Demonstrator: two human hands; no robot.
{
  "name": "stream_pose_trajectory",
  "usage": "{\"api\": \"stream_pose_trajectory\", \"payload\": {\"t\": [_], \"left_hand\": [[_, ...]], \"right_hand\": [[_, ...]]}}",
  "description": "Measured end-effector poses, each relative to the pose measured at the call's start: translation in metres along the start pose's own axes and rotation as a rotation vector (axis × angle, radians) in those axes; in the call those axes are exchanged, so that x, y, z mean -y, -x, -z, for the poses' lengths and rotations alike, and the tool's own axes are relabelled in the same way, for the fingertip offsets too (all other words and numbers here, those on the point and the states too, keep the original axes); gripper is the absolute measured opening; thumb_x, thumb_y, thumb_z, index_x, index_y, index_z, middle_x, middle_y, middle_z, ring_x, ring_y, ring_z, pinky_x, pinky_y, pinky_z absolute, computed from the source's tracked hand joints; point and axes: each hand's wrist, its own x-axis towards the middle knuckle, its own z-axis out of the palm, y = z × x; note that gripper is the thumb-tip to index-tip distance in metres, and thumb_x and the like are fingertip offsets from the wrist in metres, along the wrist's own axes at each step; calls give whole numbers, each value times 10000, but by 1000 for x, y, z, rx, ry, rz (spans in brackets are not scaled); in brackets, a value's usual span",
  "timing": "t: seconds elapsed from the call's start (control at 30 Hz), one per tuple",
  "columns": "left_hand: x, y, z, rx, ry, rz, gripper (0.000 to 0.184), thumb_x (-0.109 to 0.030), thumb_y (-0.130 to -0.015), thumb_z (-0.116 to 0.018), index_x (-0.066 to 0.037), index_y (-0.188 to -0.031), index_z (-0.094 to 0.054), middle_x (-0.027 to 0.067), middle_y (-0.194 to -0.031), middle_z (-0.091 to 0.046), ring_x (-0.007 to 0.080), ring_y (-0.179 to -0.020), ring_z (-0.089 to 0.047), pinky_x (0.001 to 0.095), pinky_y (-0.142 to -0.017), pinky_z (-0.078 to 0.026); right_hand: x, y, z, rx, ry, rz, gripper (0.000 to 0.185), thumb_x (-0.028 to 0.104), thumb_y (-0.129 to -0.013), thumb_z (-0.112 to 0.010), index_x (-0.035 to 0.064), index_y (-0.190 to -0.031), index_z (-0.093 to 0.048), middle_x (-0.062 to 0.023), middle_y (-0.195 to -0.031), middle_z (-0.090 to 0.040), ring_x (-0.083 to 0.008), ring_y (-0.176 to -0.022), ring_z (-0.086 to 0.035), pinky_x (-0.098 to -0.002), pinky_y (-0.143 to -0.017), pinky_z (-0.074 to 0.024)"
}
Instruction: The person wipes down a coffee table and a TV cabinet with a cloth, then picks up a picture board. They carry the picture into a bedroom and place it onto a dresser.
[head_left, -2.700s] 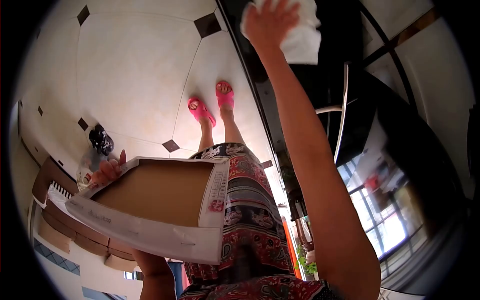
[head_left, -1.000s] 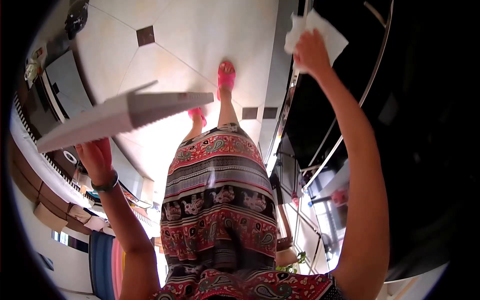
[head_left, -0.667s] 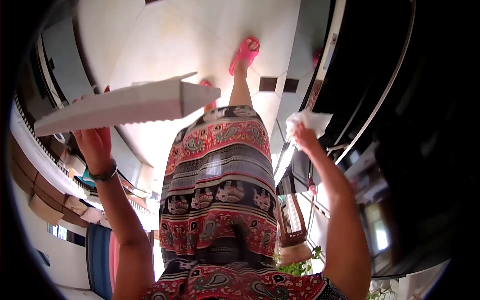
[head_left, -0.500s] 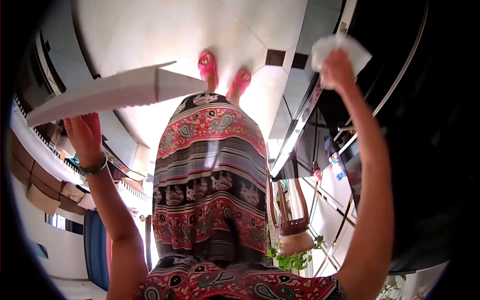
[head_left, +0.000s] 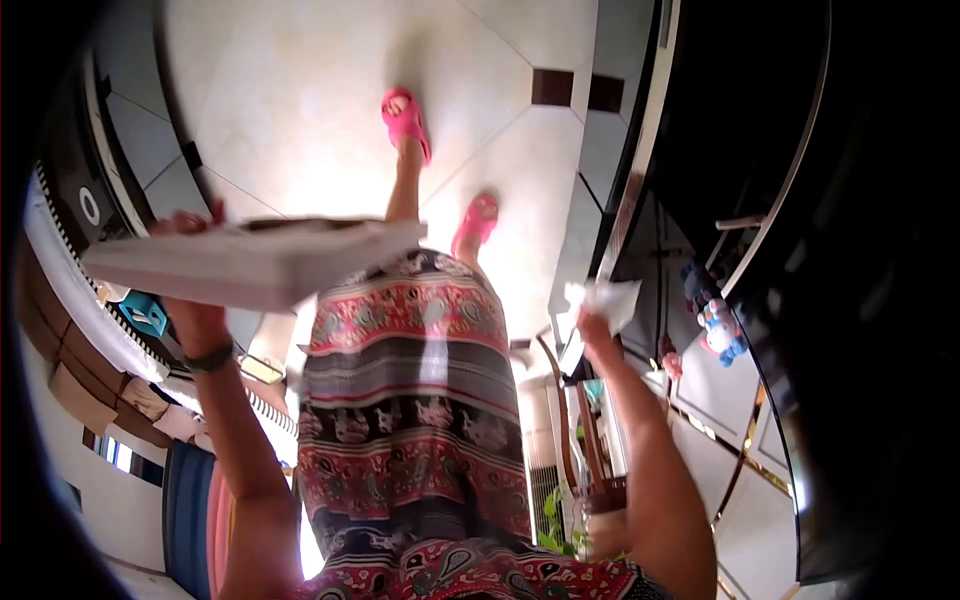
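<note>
My left hand (head_left: 200,320) grips a long white object (head_left: 240,268) that looks like folded cardboard or a flattened box. Fingertips show over its far edge, while much of the palm is hidden behind it. This piece lies across the front of my patterned dress (head_left: 415,400). Lower on the other side, my right hand (head_left: 594,325) is closed on a crumpled white tissue or cloth (head_left: 615,300), slightly blurred. It is near a wooden stand or chair.
Light floor tiles (head_left: 300,120) stretch ahead, with my pink slippers (head_left: 404,115) mid-step. On the right are a dark glossy cabinet front (head_left: 740,150) and small plush toys (head_left: 718,330). A wooden chair (head_left: 590,460) and a green plant (head_left: 555,520) stand at the lower right.
My right hand has swung down and back with the white tissue, away from the dark cabinet. The white piece has tilted and shifted slightly toward me. My feet have stepped.
</note>
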Motion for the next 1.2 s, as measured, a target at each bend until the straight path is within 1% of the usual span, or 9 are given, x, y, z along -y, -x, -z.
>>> {"api": "stream_pose_trajectory", "payload": {"t": [0.07, 0.1, 0.17, 0.4, 0.6, 0.9, 1.0, 1.13, 1.2], "left_hand": [[12, 18, -24, -18, -128, 11, 217, -265, -963, -560, -101, -1064, -461, 30, -963, -505, 166, -972, -520, 543, -1129, -302], [18, 29, -18, -32, -447, 13, 152, -201, -966, -548, -81, -1029, -479, 31, -953, -508, 156, -966, -528, 509, -1127, -325], [28, 50, -25, -131, 122, -3, 129, -134, -987, -524, -52, -1066, -584, 70, -1038, -598, 179, -990, -601, 449, -1084, -402], [-30, 68, -84, -445, 201, 28, 257, -168, -1028, -398, -21, -1128, -584, -16, -976, -600, 46, -832, -511, 201, -735, -426], [-112, -15, -118, -530, 484, -32, 275, -302, -1027, -468, -101, -1171, -589, -56, -979, -594, 73, -889, -548, 275, -819, -473], [-129, -134, -98, -381, 756, -182, 355, -398, -1011, -457, -166, -1272, -522, -9, -1213, -589, 168, -1108, -543, 453, -976, -423], [-189, -187, -94, -367, 845, -206, 304, -351, -1018, -473, -159, -1242, -549, -13, -1149, -600, 152, -1030, -560, 417, -936, -457], [-266, -252, -98, -365, 907, -310, 286, -350, -1012, -485, -177, -1229, -558, -21, -1162, -595, 153, -1046, -555, 425, -960, -442], [-284, -273, -99, -396, 949, -319, 283, -344, -1015, -480, -184, -1235, -556, -24, -1163, -596, 155, -1049, -559, 419, -968, -437]], "right_hand": [[29, 77, -68, 249, 281, 299, 234, 330, -881, -583, 127, -869, -699, -93, -919, -697, -242, -835, -662, -427, -842, -486], [65, 88, -11, 508, 161, 219, 339, 446, -870, -589, 153, -748, -707, -67, -907, -706, -255, -808, -668, -466, -824, -467], [78, 102, 10, 331, 76, 23, 388, 501, -862, -578, 143, -783, -705, -90, -768, -694, -280, -753, -669, -454, -766, -478], [16, 13, 192, -221, -276, -381, 655, 578, -915, -430, -23, -876, -689, -281, -808, -659, -451, -814, -649, -530, -695, -496], [23, -88, 433, -499, -1197, -336, 610, 509, -928, -525, -56, -1137, -620, -179, -1005, -684, -315, -902, -665, -412, -763, -515], [94, -274, 522, -356, -1754, 134, 621, 499, -943, -538, -43, -1248, -555, -99, -1109, -651, -232, -947, -629, -356, -817, -496], [92, -370, 607, -574, -1481, 293, 611, 502, -938, -534, -19, -1258, -544, -123, -1107, -655, -243, -879, -635, -378, -773, -510], [263, -276, 843, -589, -515, 290, 524, 536, -888, -575, 24, -889, -683, -111, -678, -646, -165, -639, -592, -318, -635, -491], [329, -251, 907, -544, -450, 539, 383, 405, -880, -634, 46, -1007, -673, -98, -737, -665, -144, -657, -598, -307, -646, -490]]}}
